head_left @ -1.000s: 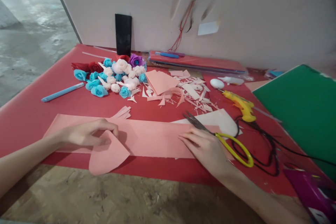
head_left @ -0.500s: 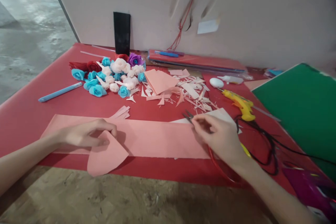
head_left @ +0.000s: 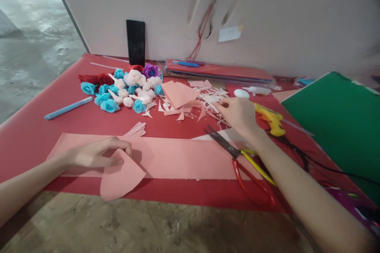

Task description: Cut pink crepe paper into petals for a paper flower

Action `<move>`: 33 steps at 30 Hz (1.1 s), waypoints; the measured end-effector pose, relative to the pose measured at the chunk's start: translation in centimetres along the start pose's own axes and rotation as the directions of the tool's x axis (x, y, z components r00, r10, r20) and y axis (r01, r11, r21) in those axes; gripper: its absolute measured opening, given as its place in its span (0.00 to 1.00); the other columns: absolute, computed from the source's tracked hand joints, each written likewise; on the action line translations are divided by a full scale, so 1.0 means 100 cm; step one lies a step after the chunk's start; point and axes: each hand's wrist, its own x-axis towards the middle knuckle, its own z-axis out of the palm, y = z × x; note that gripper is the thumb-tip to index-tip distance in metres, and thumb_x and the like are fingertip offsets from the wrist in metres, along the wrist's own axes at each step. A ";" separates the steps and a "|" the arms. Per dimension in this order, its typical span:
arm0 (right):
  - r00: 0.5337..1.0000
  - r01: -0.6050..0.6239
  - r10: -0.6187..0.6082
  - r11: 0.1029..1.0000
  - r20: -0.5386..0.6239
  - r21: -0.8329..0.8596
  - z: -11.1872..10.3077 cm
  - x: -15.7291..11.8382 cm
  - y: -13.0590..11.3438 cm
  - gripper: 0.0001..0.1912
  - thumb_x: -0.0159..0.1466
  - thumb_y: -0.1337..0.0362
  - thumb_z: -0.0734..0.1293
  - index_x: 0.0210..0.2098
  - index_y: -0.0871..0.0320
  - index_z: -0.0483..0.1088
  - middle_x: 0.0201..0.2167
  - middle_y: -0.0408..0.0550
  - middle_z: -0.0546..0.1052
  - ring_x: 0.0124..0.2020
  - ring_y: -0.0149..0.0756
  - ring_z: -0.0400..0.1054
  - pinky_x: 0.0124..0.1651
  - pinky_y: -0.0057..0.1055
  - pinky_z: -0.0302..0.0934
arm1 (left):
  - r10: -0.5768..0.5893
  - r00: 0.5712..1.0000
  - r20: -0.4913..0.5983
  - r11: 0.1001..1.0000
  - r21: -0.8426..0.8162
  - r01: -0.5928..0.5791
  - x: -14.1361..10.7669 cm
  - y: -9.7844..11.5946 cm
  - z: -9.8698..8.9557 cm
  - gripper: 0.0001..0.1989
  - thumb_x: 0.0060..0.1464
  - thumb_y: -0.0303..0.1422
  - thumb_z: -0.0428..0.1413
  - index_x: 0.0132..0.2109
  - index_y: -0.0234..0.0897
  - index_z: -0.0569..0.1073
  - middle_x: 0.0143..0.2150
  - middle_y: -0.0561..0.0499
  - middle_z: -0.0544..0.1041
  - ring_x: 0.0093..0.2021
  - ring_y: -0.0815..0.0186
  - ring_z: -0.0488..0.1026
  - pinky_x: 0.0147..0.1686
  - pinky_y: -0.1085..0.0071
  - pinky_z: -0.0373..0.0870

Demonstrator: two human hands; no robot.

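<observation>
Red table (head_left: 101,124), pale wall (head_left: 273,19) behind. At the front edge, leftward, a pink cutout (head_left: 124,180) is pinched by the left hand (head_left: 102,152) over a paper strip (head_left: 178,158). Scissors (head_left: 235,152) are laid across the strip's right end; scraps (head_left: 212,97) farther back are partly hidden by the right hand (head_left: 239,114), whose grip cannot be told.

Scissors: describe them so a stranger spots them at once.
On the red table, find the long pink paper strip near the front edge. Across its right end lie the scissors. A red handle and a yellow handle set them apart from the yellow glue gun beyond.
</observation>
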 end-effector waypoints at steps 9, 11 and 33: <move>0.831 0.164 -0.455 0.752 0.321 0.639 -0.030 -0.087 -0.073 0.10 0.59 0.61 0.63 0.36 0.58 0.73 0.29 0.43 0.78 0.24 0.28 0.69 0.26 0.23 0.63 | -0.090 0.996 -0.020 0.996 0.019 0.090 0.026 0.052 0.000 0.07 0.51 0.34 0.47 0.33 0.35 0.66 0.31 0.52 0.71 0.32 0.66 0.65 0.34 0.73 0.61; 0.793 0.093 -0.481 0.703 0.375 0.705 -0.030 -0.097 -0.086 0.09 0.59 0.63 0.64 0.36 0.58 0.74 0.28 0.43 0.78 0.25 0.28 0.68 0.26 0.23 0.62 | -0.039 0.998 -0.046 0.999 0.008 0.039 0.033 0.064 0.004 0.06 0.49 0.34 0.48 0.33 0.36 0.66 0.28 0.54 0.67 0.29 0.68 0.62 0.33 0.72 0.60; 0.978 0.126 -0.184 0.891 0.094 0.436 -0.043 -0.102 -0.006 0.12 0.59 0.56 0.61 0.35 0.55 0.72 0.24 0.45 0.76 0.24 0.35 0.72 0.25 0.26 0.67 | -0.250 0.912 -0.326 0.888 -0.452 0.083 0.068 0.058 0.045 0.23 0.51 0.47 0.49 0.18 0.37 0.54 0.17 0.56 0.54 0.20 0.73 0.53 0.20 0.74 0.54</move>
